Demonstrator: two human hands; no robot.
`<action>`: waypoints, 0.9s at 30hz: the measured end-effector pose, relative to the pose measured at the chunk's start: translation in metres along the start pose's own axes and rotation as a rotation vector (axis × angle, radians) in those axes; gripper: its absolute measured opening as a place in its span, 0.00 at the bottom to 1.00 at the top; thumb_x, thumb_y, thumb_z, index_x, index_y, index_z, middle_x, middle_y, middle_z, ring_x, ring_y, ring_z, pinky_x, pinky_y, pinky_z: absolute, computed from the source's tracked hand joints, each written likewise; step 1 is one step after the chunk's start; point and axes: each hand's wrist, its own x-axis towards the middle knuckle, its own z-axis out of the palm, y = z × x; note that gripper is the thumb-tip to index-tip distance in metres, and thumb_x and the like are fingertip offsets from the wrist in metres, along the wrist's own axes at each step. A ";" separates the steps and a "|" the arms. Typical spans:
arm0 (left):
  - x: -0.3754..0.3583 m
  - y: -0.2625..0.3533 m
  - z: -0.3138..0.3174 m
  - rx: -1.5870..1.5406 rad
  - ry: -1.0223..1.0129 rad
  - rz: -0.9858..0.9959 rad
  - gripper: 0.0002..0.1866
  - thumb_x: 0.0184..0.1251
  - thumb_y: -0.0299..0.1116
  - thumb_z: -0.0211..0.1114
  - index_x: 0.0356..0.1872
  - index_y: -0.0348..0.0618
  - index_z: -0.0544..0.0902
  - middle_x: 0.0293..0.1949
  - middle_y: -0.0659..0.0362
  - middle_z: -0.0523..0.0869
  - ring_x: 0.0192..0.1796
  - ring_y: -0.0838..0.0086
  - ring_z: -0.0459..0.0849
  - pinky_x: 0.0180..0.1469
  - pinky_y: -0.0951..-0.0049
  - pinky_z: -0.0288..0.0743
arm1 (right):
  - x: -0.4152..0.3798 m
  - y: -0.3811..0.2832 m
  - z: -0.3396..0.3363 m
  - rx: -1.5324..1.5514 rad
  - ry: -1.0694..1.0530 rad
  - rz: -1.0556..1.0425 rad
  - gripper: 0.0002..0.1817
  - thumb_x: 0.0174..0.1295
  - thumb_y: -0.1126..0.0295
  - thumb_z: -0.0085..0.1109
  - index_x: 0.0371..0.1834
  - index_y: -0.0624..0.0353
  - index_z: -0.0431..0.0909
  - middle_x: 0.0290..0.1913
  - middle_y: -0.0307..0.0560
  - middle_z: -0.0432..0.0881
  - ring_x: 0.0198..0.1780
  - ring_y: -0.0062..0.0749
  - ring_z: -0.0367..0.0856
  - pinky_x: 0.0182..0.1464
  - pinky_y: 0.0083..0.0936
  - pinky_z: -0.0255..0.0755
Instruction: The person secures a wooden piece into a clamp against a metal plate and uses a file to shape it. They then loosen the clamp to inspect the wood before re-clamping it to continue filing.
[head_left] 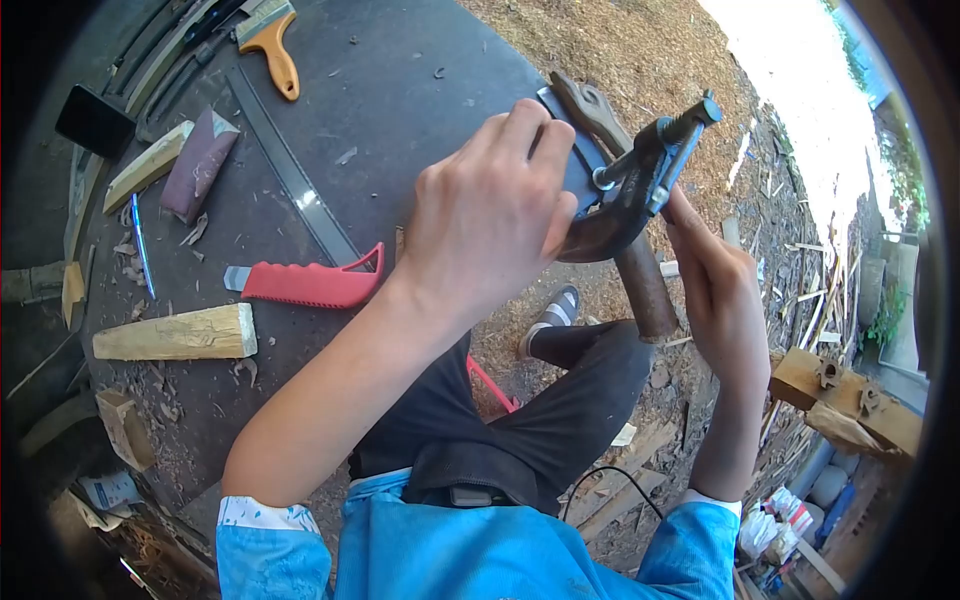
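Observation:
A dark metal C-clamp (628, 205) with a screw and a sliding bar handle sits at the table's corner, its screw pressing near a flat dark blue-grey piece (583, 172). My left hand (495, 195) lies over that piece, fingers curled and closed; what they grip is hidden beneath them. My right hand (712, 270) is beside the clamp, fingers pressed together at the lower end of its bar handle. Behind and under the clamp runs a rusty brown metal bar (645, 285) with a curled upper end.
On the dark table (350, 130) lie a red-handled cutter (315, 283), a steel ruler (290, 175), a paintbrush (272, 55), a blue pen (143, 245), a wooden wedge (180, 333) and a sandpaper-wrapped block (200, 165). Wood shavings (600, 40) cover the ground. A timber piece (850, 395) stands right.

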 end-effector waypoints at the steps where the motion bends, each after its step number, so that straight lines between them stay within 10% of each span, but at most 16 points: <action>1: 0.000 0.002 0.000 0.007 -0.003 0.010 0.16 0.60 0.29 0.72 0.48 0.38 0.80 0.47 0.55 0.81 0.50 0.65 0.90 0.44 0.66 0.91 | 0.003 -0.003 0.001 0.003 -0.003 0.000 0.22 0.77 0.73 0.57 0.73 0.54 0.79 0.33 0.66 0.85 0.31 0.58 0.85 0.38 0.47 0.75; 20: 0.000 0.001 0.001 -0.073 0.026 -0.043 0.19 0.55 0.23 0.72 0.49 0.45 0.79 0.47 0.59 0.82 0.49 0.61 0.91 0.41 0.59 0.88 | 0.004 -0.001 -0.010 0.081 -0.067 0.040 0.29 0.76 0.78 0.55 0.80 0.50 0.75 0.55 0.66 0.90 0.47 0.50 0.95 0.47 0.47 0.80; 27: 0.002 0.000 0.001 -0.062 0.040 -0.011 0.16 0.60 0.25 0.68 0.49 0.43 0.78 0.47 0.57 0.82 0.48 0.59 0.90 0.42 0.58 0.89 | 0.054 0.010 0.016 0.024 -0.154 0.094 0.25 0.77 0.75 0.56 0.77 0.53 0.78 0.42 0.62 0.89 0.33 0.56 0.87 0.41 0.49 0.76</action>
